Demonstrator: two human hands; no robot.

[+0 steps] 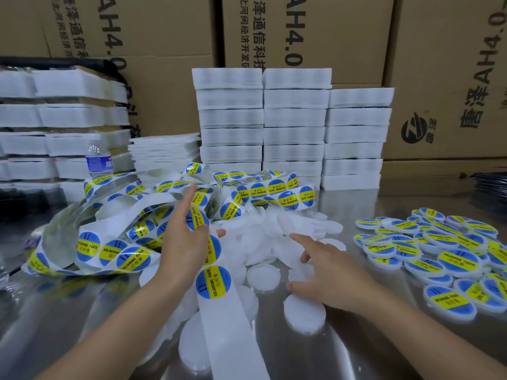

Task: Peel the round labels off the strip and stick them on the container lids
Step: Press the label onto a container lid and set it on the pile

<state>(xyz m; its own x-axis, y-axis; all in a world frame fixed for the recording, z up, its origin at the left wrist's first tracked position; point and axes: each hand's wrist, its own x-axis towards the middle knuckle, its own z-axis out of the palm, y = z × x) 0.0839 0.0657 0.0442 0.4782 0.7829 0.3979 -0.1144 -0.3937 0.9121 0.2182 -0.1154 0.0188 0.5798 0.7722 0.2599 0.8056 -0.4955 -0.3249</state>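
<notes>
Head view, left to right. Stacks of white packs (55, 116) at far left, with a water bottle (98, 160) in front of them. A loose tangle of label strip (118, 248) lies on the shiny metal table (370, 346), carrying blue and yellow round labels (213, 282) that read "SOLDERING PASTE".

The left hand (183, 242) is raised over the tangle, back to the camera, index finger straight. The strip runs past the thumb side and down toward the near table edge. I cannot tell whether the hand is pinching the strip or the strip only lies against it.

More white packs (263, 119) are stacked behind centre, against cardboard boxes (301, 28).

A heap of plain white lids (263, 272) sits mid-table. The right hand (329, 272) is released above it, fingers spread and index forward, grasping nothing.

Labelled lids (455, 263) are piled at the right, apart from the plain heap. Dark bags (491, 185) sit at the far right edge.
</notes>
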